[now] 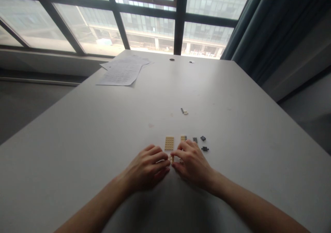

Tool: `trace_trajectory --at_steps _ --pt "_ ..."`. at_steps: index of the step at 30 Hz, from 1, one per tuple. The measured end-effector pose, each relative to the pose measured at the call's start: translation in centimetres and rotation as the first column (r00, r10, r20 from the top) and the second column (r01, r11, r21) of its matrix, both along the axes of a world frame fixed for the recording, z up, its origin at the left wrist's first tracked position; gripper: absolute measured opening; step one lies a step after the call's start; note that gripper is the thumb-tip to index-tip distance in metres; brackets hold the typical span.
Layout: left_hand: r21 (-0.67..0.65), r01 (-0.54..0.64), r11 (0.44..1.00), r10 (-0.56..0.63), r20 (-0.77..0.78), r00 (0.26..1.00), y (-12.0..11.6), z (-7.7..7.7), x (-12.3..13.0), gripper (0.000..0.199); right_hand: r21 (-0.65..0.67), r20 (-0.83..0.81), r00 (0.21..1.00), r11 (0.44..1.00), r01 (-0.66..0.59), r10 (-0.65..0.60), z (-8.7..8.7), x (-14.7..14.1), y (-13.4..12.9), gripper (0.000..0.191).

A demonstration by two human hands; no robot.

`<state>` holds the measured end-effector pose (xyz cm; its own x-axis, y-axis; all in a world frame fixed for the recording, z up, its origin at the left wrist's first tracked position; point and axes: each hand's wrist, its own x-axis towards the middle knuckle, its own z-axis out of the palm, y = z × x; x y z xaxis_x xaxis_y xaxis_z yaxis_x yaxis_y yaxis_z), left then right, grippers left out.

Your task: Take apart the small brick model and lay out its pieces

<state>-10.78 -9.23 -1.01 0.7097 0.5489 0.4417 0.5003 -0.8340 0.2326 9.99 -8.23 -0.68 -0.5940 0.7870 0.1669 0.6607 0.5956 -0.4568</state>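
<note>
Close together at the front of the white table, my two hands meet around a small tan building-block piece [172,159]. My left hand [152,164] pinches its left side with bent fingers. From the right, my right hand [190,158] grips it between thumb and fingers. Part of the piece is hidden by the fingertips. Just beyond lies a tan studded plate [169,143]. A smaller tan and grey piece [183,137] sits behind my right hand. To its right are a grey piece [194,139], a dark square piece [203,138] and a dark piece with side pegs [205,149].
Farther up the white table [103,122] lie a small dark strip [182,110] and a pale curved piece [186,113]. Printed papers [121,72] rest at the far left. Two round holes are near the back edge, before the window. A dark curtain [271,26] hangs at right.
</note>
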Motion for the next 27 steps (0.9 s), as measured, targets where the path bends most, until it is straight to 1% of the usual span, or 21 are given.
trace_trajectory --at_steps 4,9,13,21,27 --pt "-0.001 0.006 1.000 -0.006 -0.022 1.000 -0.04 0.09 0.04 0.017 -0.004 0.021 1.000 1.000 0.002 -0.002 -0.18 0.03 -0.07 0.016" --pt "-0.011 0.007 1.000 -0.007 -0.044 0.999 -0.04 -0.14 -0.10 0.016 -0.019 0.032 0.999 1.000 0.007 -0.006 -0.14 0.22 -0.02 0.021" --pt "-0.043 0.007 0.999 -0.009 -0.067 0.998 -0.11 -0.43 -0.11 0.016 -0.028 0.041 0.999 0.999 0.022 -0.020 -0.11 0.29 -0.04 0.017" --pt "-0.045 0.001 0.999 -0.003 -0.031 1.000 -0.12 -0.21 0.17 0.013 -0.028 0.033 0.999 0.999 0.021 -0.020 -0.10 -0.01 -0.02 0.013" --pt "-0.066 -0.019 0.998 0.020 0.004 1.000 -0.06 -0.46 0.28 0.011 -0.020 0.012 1.000 1.000 0.018 -0.018 -0.37 -0.14 -0.02 0.013"
